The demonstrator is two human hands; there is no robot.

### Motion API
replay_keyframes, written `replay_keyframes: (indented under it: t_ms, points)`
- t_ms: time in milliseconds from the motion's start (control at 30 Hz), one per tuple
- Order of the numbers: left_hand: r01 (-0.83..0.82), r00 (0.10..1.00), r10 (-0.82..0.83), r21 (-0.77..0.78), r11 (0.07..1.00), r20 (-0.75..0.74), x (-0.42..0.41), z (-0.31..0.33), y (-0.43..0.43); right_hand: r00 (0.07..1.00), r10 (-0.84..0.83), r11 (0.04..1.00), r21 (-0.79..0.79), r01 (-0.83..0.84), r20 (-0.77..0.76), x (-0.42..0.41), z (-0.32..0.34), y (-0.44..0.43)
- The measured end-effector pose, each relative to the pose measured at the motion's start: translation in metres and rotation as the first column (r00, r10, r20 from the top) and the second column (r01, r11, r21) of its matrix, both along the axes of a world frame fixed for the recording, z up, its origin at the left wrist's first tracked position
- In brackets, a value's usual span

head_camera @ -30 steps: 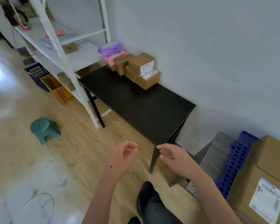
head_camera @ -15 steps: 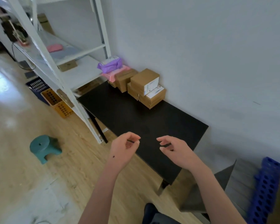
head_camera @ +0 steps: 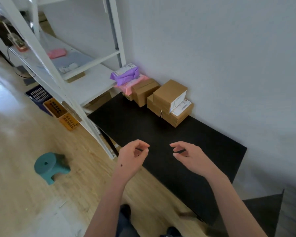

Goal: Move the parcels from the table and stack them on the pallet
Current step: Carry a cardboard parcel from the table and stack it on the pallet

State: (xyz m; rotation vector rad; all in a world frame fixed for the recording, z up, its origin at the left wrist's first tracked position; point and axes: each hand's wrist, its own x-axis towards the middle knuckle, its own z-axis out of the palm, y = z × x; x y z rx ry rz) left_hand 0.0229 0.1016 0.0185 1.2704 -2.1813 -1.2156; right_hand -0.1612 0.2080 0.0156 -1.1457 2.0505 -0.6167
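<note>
A black table (head_camera: 203, 161) stands against the grey wall. At its far end sit several parcels: a small brown box (head_camera: 169, 94) on top of a flatter brown box (head_camera: 178, 115), another brown box (head_camera: 143, 91) to their left, and a purple bag (head_camera: 125, 75) lying on a pink bag (head_camera: 126, 87). My left hand (head_camera: 132, 156) and my right hand (head_camera: 188, 154) hover over the table's near half, fingers loosely curled, holding nothing. Both hands are well short of the parcels. The pallet is out of view.
A white metal shelving rack (head_camera: 58, 69) stands left of the table, with orange (head_camera: 61, 113) and dark blue crates (head_camera: 38, 95) under it. A teal stool (head_camera: 49, 165) sits on the wooden floor. A dark grey object (head_camera: 263, 211) lies at the lower right.
The view has closed in on the table and swung left, so the blue pallet and its boxes have left the frame. Both hands now hang over the tabletop, still holding nothing.
</note>
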Motion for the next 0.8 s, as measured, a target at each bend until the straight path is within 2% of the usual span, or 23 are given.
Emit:
replay_keyframes:
  t_ms: [267,500,633,800]
  points:
    - [0.145,0.989,-0.146,-0.043,0.988,-0.007,0.015,0.016,-0.115,0.987,-0.16,0.987,-0.03,0.159,-0.021,0.032,0.004,-0.088]
    - [0.311,0.95,-0.311,-0.024,0.95,0.011,0.004,0.009,-0.171,0.951,-0.309,0.951,-0.002,0.309,0.02,0.048,-0.01,-0.122]
    - [0.321,0.947,-0.321,-0.013,0.947,-0.011,-0.021,0.005,-0.189,0.923,-0.384,0.923,0.009,0.384,0.024,0.038,-0.017,-0.129]
    - [0.309,0.951,-0.304,-0.101,0.946,0.057,-0.076,-0.012,-0.201,0.885,-0.465,0.885,-0.008,0.465,0.028,0.012,-0.029,-0.144]
